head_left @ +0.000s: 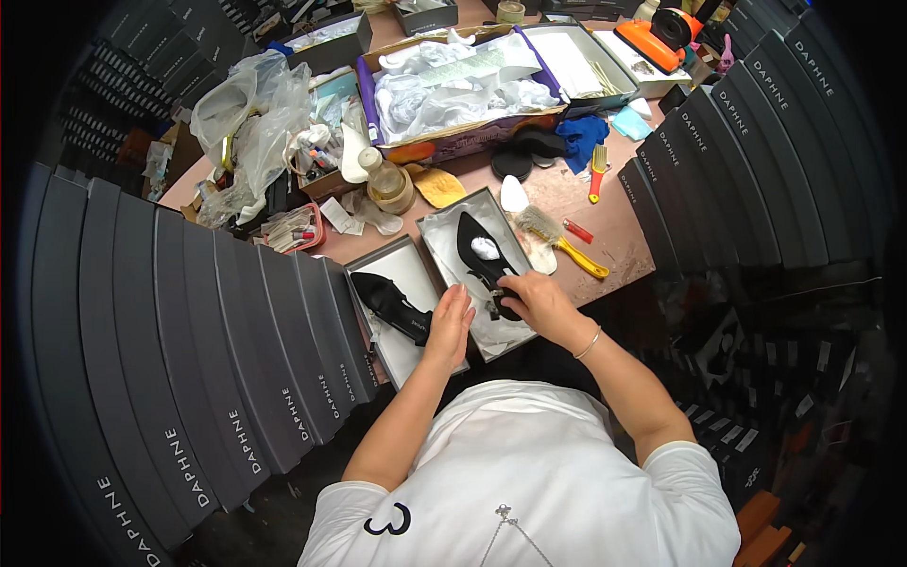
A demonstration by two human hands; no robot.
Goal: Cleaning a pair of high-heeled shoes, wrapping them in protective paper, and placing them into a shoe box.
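Note:
A black pointed shoe (470,243) with a ball of white paper in it lies in a paper-lined grey shoebox (433,215). My right hand (540,304) is closed on the back part of this shoe, its fingers bent around the strap area. My left hand (451,324) is held flat with fingers together and stretched out, beside the box's near left side. Left of it, another black pointed shoe (385,300) rests in a second shallow grey tray or lid (404,253). My left fingers partly cover the gap between the two.
Tall stacks of grey shoeboxes (203,312) (746,151) flank me. On the table are a yellow-handled brush (576,253), a red lighter (577,231), a red-handled brush (597,175), a glass jar (385,180), a carton of white paper (453,90) and plastic bags (260,113).

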